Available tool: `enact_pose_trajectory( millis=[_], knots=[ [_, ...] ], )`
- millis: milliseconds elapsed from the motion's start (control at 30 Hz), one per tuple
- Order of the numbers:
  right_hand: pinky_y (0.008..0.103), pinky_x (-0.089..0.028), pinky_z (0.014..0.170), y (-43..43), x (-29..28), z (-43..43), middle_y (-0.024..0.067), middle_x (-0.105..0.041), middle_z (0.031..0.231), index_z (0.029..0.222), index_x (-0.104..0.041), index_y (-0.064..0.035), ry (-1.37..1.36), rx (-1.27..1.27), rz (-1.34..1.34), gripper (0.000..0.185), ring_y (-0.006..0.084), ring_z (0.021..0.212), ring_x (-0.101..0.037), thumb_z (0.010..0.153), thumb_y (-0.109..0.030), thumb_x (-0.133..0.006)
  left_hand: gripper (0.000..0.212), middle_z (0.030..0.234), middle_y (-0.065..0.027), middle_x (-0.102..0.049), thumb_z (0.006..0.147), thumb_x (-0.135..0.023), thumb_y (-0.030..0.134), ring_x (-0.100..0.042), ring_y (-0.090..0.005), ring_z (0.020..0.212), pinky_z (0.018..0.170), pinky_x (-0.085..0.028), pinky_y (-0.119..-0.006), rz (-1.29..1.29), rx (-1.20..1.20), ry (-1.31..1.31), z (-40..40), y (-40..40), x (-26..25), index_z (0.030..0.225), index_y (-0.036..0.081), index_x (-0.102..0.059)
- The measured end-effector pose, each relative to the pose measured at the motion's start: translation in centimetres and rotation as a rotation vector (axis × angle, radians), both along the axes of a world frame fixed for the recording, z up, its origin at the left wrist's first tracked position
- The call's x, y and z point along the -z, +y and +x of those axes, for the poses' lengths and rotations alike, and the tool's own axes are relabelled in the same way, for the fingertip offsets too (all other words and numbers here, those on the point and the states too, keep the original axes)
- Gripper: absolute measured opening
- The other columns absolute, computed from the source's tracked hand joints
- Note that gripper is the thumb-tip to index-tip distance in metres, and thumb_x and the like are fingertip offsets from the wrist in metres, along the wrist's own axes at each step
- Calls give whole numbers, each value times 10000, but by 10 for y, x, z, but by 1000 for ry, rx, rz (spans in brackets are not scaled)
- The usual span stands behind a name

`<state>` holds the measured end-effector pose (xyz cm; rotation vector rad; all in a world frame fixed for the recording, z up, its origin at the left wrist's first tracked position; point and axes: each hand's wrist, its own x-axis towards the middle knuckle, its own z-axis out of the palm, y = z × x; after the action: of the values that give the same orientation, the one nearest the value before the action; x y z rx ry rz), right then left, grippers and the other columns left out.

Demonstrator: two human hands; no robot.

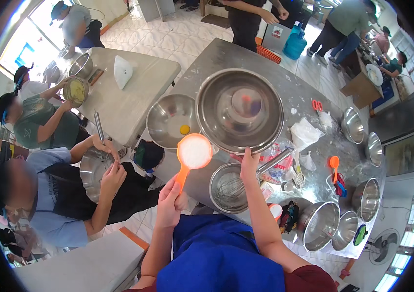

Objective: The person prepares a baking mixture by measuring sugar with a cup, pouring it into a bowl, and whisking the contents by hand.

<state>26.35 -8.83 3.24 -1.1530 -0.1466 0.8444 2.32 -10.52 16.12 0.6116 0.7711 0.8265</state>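
Note:
My left hand (pixel 172 200) grips the handle of an orange measuring cup (pixel 182 175), which is filled with a white powder or fine grains (pixel 195 151). With my right hand (pixel 249 165) I hold a large stainless steel bowl (pixel 221 131) by its near rim; it looks empty and tilted. Behind the cup, a wide steel bowl (pixel 161 115) contains one egg yolk (pixel 184 129). Below the large bowl, a smaller steel bowl (pixel 216 175) holds a wire whisk (pixel 274 161), its handle passing behind my right hand.
Plastic bags of white powder (pixel 304 134), orange-handled scissors (pixel 317 106) and another orange measuring scoop (pixel 334 162) lie on the metal table (pixel 216 54). Several steel bowls (pixel 318 226) stand along its right side. A person at left holds a whisk (pixel 99 124) over a bowl.

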Motion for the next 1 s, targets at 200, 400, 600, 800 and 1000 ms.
enact_pose_trajectory(
  millis=[200,400,600,800,1000],
  knots=[
    [325,-583,565,-14,-46,-31,153,-547,1021,1128,-372,33,-91,-57,25,216,237,711,-639,939,-71,-384,388,538,82,-256,968,-417,205,-223,-24,435,424,-171,-208,53,-5,-29,-4,1,-18,1318,37,-413],
    [319,-587,596,-18,-51,-44,90,-530,1032,1180,-408,24,-273,-68,167,257,188,814,-605,954,-97,-394,402,543,84,-264,966,-423,210,-228,-21,437,422,-171,-203,91,-32,-35,-19,-8,-23,1323,29,-399],
    [319,-587,625,-16,-61,-50,100,-520,1056,1172,-427,30,-316,-79,216,257,185,857,-595,956,-105,-395,406,550,82,-282,963,-430,210,-235,-17,438,414,-168,-199,105,-62,-37,-27,-18,-24,1322,23,-398],
    [332,-588,625,-19,-76,-55,116,-522,1072,1182,-416,25,-285,-115,233,260,187,847,-597,951,-94,-401,402,551,83,-289,963,-431,209,-235,-14,436,411,-168,-197,128,-78,-48,-32,-26,-24,1317,20,-405],
    [335,-587,561,-58,-105,-62,136,-538,1087,1227,-372,8,-146,-384,16,326,207,854,-613,909,-50,-412,397,553,88,-289,962,-437,208,-236,-11,431,410,-169,-196,131,-121,-62,-43,-41,-25,1312,24,-415]
  ],
)
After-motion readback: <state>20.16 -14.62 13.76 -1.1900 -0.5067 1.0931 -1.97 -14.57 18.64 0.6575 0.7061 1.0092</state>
